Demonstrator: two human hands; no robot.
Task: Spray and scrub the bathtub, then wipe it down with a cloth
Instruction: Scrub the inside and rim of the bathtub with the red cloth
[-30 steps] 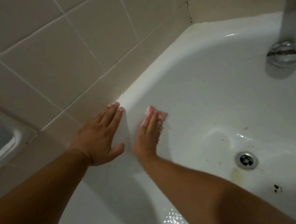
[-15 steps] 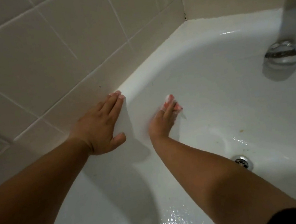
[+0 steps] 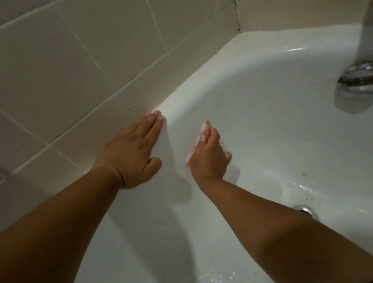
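One white bathtub (image 3: 274, 129) filled most of the view, its rim running along a wall of pale tiles (image 3: 53, 75) to a corner at the upper right; wet sheen glistened on the tub floor at the bottom edge of the view. Two bare forearms reached in from below, the left over the rim, the right down into the basin. At the upper right a metal spout (image 3: 371, 22) hung over the tub; just below it a round chrome fitting (image 3: 360, 79) sat on the end wall. The left grip (image 3: 132, 153) lay flat on the rim, fingers straight and together, tips close to the tile; it held nothing. The right grip (image 3: 208, 155) was closed on a small white pad (image 3: 204, 128), pressing it against the inner side wall just below the rim, near the left grip but apart from it; only the pad's edge showed past the fingertips. The drain (image 3: 305, 211) sat on the tub floor, partly hidden behind the right forearm; a small yellowish spot (image 3: 305, 174) marked the enamel above it.
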